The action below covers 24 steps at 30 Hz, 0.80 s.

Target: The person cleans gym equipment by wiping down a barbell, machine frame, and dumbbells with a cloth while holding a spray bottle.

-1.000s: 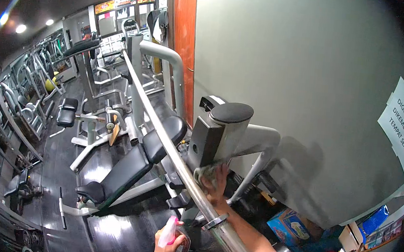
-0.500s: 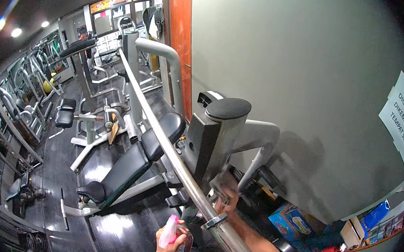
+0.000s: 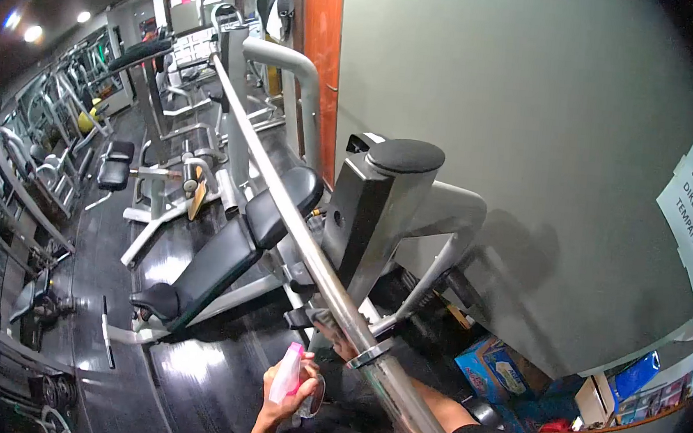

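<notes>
My left hand (image 3: pixel 292 387) is wrapped round a clear spray bottle (image 3: pixel 286 376) with a pink nozzle, at the lower middle of the view. Beyond the long metal bar (image 3: pixel 307 246), my right hand (image 3: pixel 334 337) is low beside the rack's upright (image 3: pixel 360 226), blurred and partly hidden by the bar. A greyish cloth seems to be pressed under its fingers, though its outline is hard to make out. The right forearm (image 3: pixel 439 404) passes beneath the bar. Just left of the bar stands a black padded bench (image 3: pixel 222 267).
Gym machines and another padded seat (image 3: pixel 115 165) stand farther left. A mirror (image 3: pixel 13 212) lines the left side. On the right are a grey wall (image 3: pixel 498 89) with a paper sign (image 3: pixel 689 205), a blue box (image 3: pixel 491 373) and a shelf edge (image 3: pixel 608 425) holding small items.
My right hand has moved down and left, from the upright's right side to behind the bar. The left hand still holds the bottle. The view has tilted slightly downward.
</notes>
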Tool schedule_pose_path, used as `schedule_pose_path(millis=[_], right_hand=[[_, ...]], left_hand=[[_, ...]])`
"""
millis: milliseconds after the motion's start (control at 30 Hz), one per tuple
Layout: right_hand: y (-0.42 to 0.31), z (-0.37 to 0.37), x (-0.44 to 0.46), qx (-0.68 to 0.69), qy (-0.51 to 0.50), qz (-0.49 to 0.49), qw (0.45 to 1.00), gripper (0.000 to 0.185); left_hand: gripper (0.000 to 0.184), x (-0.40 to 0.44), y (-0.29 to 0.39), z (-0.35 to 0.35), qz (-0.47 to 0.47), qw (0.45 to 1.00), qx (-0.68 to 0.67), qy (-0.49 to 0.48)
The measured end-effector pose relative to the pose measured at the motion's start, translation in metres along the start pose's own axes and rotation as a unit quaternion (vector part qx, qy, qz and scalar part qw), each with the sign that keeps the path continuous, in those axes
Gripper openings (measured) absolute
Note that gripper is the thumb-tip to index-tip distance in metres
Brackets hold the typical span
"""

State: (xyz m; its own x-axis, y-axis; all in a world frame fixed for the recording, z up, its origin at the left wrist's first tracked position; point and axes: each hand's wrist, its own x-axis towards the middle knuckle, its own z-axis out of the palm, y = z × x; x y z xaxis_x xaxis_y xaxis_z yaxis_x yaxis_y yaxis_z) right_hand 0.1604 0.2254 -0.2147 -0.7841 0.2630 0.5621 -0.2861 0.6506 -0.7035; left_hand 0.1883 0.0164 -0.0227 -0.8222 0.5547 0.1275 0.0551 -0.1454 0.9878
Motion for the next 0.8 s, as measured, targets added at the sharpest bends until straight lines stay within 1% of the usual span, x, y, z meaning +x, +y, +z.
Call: schedule_pose_path(millis=[100,167,233,267,300,333,367,400,500,567,667,700,733,800], right_hand=[[-0.008,-0.006,-0.033,-0.029,-0.094,-0.001,0.995,0.054],[-0.015,-0.015,-0.046,-0.051,-0.141,-0.018,0.989,0.056],[-0.023,-0.024,-0.052,-0.07,-0.17,-0.031,0.982,0.059],[-0.025,-0.029,-0.05,-0.073,-0.167,-0.044,0.982,0.061],[-0.033,-0.039,-0.047,-0.06,-0.162,-0.047,0.984,0.059],[-0.043,-0.048,-0.04,-0.035,-0.134,-0.053,0.989,0.057],[-0.054,-0.058,-0.032,-0.013,-0.097,-0.068,0.993,0.055],[-0.066,-0.068,-0.019,0.0,-0.052,-0.095,0.994,0.054],[-0.101,-0.09,0.039,-0.034,0.086,-0.204,0.975,0.048],[-0.11,-0.092,0.071,-0.091,0.095,-0.252,0.959,0.045],[-0.084,-0.069,0.071,-0.141,0.068,-0.294,0.943,0.04],[-0.07,-0.06,0.059,-0.132,0.046,-0.281,0.95,0.038],[-0.056,-0.05,0.043,-0.105,0.016,-0.249,0.963,0.037],[-0.037,-0.037,0.008,0.005,-0.075,-0.103,0.992,0.034]], left_hand=[[0.038,-0.004,-0.001,0.002,0.005,0.999,-0.021,0.025],[0.038,-0.006,-0.005,0.001,0.02,0.999,-0.011,0.036],[0.037,-0.011,-0.006,-0.002,0.032,0.998,0.001,0.045],[0.037,-0.012,-0.006,-0.004,0.05,0.998,0.017,0.041],[0.036,-0.012,-0.006,-0.006,0.067,0.996,0.034,0.037],[0.036,-0.014,-0.007,-0.009,0.067,0.996,0.036,0.043],[0.04,-0.017,-0.008,-0.011,0.062,0.997,0.024,0.03],[0.044,-0.02,-0.009,-0.014,0.055,0.998,0.012,0.015],[0.042,-0.022,-0.008,-0.016,0.041,0.999,0.009,0.021],[0.04,-0.021,-0.003,-0.014,0.031,0.999,0.005,0.023],[0.037,-0.02,-0.001,-0.013,0.029,0.999,0.006,0.026],[0.037,-0.021,-0.001,-0.014,0.037,0.999,0.008,0.024],[0.037,-0.02,0.001,-0.014,0.037,0.999,0.011,0.023],[0.037,-0.022,0.006,-0.014,0.019,0.999,-0.027,0.029]])
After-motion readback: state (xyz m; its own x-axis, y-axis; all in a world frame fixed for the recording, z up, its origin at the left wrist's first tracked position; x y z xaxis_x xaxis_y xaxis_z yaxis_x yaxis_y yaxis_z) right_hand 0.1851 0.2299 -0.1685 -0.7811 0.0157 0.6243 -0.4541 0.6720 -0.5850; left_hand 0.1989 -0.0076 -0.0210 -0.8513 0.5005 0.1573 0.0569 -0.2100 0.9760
